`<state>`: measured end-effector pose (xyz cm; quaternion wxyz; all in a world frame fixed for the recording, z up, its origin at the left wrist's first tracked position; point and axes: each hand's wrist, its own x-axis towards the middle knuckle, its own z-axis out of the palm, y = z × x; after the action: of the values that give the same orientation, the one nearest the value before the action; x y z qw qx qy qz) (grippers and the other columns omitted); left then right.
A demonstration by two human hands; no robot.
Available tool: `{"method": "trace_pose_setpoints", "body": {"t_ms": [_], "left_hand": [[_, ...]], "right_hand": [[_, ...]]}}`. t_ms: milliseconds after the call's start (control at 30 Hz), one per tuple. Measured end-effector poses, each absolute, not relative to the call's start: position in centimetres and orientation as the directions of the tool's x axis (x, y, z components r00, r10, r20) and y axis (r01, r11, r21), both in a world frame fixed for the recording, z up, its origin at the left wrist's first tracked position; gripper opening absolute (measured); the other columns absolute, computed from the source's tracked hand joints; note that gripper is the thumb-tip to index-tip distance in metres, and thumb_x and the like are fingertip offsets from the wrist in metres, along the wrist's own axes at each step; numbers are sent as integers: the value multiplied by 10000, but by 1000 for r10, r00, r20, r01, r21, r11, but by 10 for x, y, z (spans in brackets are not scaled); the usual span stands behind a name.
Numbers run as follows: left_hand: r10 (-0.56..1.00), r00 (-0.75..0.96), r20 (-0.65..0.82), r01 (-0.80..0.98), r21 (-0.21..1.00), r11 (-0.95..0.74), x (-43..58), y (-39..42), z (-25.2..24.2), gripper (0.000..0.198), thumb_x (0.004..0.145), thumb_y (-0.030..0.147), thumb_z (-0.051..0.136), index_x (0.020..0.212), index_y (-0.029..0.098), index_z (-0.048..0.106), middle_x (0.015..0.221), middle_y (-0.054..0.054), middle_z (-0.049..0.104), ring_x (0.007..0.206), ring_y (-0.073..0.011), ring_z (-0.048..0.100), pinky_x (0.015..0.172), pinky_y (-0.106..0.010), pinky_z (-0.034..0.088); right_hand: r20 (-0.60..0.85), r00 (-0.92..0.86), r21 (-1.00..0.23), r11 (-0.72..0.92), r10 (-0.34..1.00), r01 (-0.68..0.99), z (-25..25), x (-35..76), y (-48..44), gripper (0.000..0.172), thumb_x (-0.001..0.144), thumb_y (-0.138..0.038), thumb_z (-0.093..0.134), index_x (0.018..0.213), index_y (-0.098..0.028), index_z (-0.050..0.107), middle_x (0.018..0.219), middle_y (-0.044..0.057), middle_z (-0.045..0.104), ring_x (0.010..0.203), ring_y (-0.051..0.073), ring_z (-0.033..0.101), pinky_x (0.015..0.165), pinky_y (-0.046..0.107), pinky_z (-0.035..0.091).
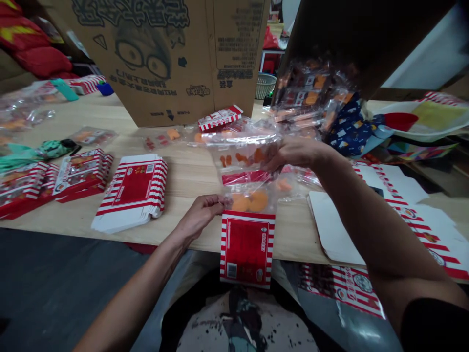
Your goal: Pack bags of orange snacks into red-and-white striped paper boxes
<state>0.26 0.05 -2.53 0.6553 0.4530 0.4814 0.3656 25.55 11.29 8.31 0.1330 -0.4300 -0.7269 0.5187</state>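
Observation:
My left hand (200,215) pinches the left edge of a clear plastic packet (252,200) that shows rounded orange pieces. Below it, at the table's front edge, hangs a red carton with white stripes (247,247), meeting the packet's lower end; whether the packet sits inside it I cannot tell. My right hand (289,151) is closed on the upper right of the clear plastic, beside small orange shapes and a red band. Some of its fingers are hidden. Behind the plastic lie more clear packets (161,139) and a striped carton (220,118).
A large cardboard box (157,63) stands at the back. Filled packets (311,93) spill from a dark opening on the right. On the left are a stack of flat striped cartons (132,190) and filled cartons (82,173). Flat carton sheets (333,227) lie at right.

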Motion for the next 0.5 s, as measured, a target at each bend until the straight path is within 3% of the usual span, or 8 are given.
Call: {"method": "trace_pose_setpoints", "body": {"t_ms": [133, 267, 367, 500], "left_hand": [[914, 311, -261, -139, 939, 316, 3, 2, -34, 240, 698, 237, 728, 911, 150, 794, 859, -53, 781, 820, -198, 699, 887, -316, 495], [927, 277, -255, -159, 939, 305, 0, 0, -39, 226, 742, 259, 754, 940, 156, 789, 910, -60, 784, 841, -187, 695, 896, -304, 484], [926, 294, -236, -167, 941, 293, -4, -3, -38, 280, 746, 279, 794, 999, 160, 782, 969, -67, 785, 884, -192, 698, 941, -317, 471], [925, 274, -263, -191, 928, 320, -11, -9, -43, 309, 728, 294, 839, 997, 155, 779, 972, -71, 784, 889, -199, 698, 922, -316, 476]], "right_hand": [[-337, -622, -888, -18, 707, 460, 59, 244, 109, 109, 606, -76, 721, 701, -125, 703, 600, -6, 629, 532, 134, 595, 467, 218, 486], [-282, -396, -934, -156, 874, 321, 28, 237, 94, 82, 605, -122, 657, 646, -161, 597, 544, -42, 525, 481, 108, 518, 439, 217, 437], [-110, -266, -968, -42, 958, 248, 11, 232, 76, 139, 630, -130, 623, 580, -180, 504, 534, -55, 459, 485, 90, 450, 448, 216, 363], [-25, -386, -827, 198, 922, 526, 2, 229, 49, 143, 699, -108, 542, 569, -167, 536, 547, -32, 486, 529, 97, 428, 497, 238, 297]]}}
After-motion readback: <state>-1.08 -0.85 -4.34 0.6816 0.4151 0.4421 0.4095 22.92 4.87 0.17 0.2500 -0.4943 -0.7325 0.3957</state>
